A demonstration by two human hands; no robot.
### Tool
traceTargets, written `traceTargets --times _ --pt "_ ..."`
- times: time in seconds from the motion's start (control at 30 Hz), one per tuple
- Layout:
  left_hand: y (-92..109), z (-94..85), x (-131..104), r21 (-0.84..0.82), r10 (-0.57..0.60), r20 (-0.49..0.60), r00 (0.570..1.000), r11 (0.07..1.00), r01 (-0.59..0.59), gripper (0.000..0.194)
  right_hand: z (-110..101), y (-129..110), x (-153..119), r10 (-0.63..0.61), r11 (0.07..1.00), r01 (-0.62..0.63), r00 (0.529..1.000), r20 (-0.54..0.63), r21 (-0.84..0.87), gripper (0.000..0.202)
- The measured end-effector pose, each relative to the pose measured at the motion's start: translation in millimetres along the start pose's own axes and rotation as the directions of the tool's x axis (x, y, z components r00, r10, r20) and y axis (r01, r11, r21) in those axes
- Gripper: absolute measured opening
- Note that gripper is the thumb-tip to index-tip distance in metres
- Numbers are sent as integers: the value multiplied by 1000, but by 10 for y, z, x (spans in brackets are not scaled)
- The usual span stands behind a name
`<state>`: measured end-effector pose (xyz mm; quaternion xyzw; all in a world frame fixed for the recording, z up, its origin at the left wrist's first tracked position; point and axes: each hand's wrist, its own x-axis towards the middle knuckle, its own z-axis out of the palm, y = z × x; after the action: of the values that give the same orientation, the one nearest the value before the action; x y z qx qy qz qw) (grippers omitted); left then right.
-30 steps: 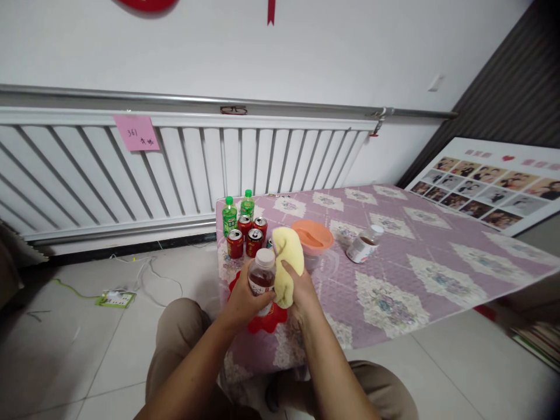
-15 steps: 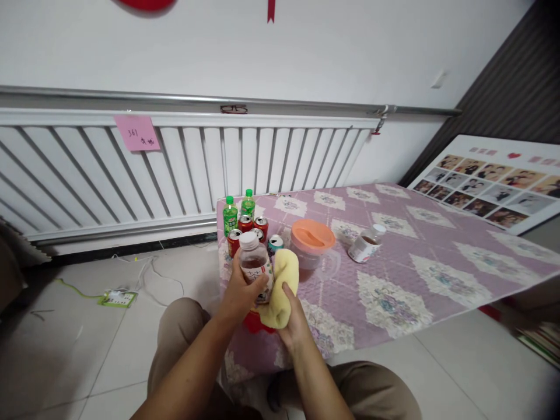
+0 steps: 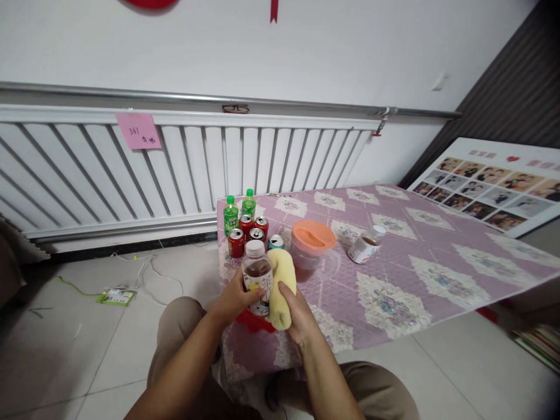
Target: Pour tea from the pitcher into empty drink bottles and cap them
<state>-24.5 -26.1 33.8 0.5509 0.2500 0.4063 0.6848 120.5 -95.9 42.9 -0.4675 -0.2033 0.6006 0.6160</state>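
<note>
My left hand [image 3: 236, 297] is wrapped round a clear plastic drink bottle [image 3: 257, 274] with a white cap, a printed label and brownish liquid inside. The bottle is held nearly upright above the near left end of the table. In my right hand [image 3: 295, 309] is a folded yellow cloth [image 3: 283, 280], pressed against the bottle's right side. Beneath the bottle a red scalloped item [image 3: 251, 322] shows in part; the rest is hidden. Just beyond stand several red cans [image 3: 237, 242] and a light blue can [image 3: 275, 241].
Two green bottles [image 3: 230, 217] stand behind the cans. A clear jug [image 3: 306, 256] with an orange lid [image 3: 313, 234] is right of the cloth, and another white-capped bottle [image 3: 366, 245] leans farther right. A radiator [image 3: 184, 169] lines the wall; a power strip [image 3: 116, 297] lies on the floor.
The bottle has moved slightly down and right and turned, showing more of its label. The cloth is now more tightly rolled against its side. Both hands keep their hold.
</note>
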Motion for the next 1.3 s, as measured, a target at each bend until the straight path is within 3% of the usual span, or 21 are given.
traceTargets --times 0.13,0.33,0.4,0.5,0.6,0.73,0.9,1.07,1.13,1.3 --pt "-124 96 30 157 94 -207 974 986 -61 78 210 -150 -36 -209 972 193 970 -124 -133 60" --pt "-140 236 26 317 278 -284 918 930 -184 73 403 -252 29 -424 824 348 902 -80 -446 74" --pt "-130 246 16 354 277 -299 913 921 -163 76 371 -253 84 -409 849 330 905 -117 -413 67" --pt "-115 255 -1 376 251 -279 927 917 -135 77 296 -276 171 -327 932 288 930 -170 -218 61" --pt "-101 275 -21 319 203 -236 950 940 -121 73 243 -309 239 -260 965 249 951 -166 -80 60" --pt "-68 275 -22 223 116 -260 959 973 -57 76 201 -251 260 -217 976 214 961 -173 -39 57" --pt "38 228 60 169 88 -346 934 985 -30 73 133 71 130 -157 987 161 973 -170 8 59" --pt "106 242 98 173 80 -454 887 985 0 71 113 318 24 -86 971 103 993 -86 215 54" --pt "105 244 73 158 81 -414 907 987 -16 75 107 305 37 -67 963 86 994 -83 257 54" --pt "137 170 -3 79 85 -171 982 994 -72 71 31 139 91 26 950 -34 999 30 312 52"
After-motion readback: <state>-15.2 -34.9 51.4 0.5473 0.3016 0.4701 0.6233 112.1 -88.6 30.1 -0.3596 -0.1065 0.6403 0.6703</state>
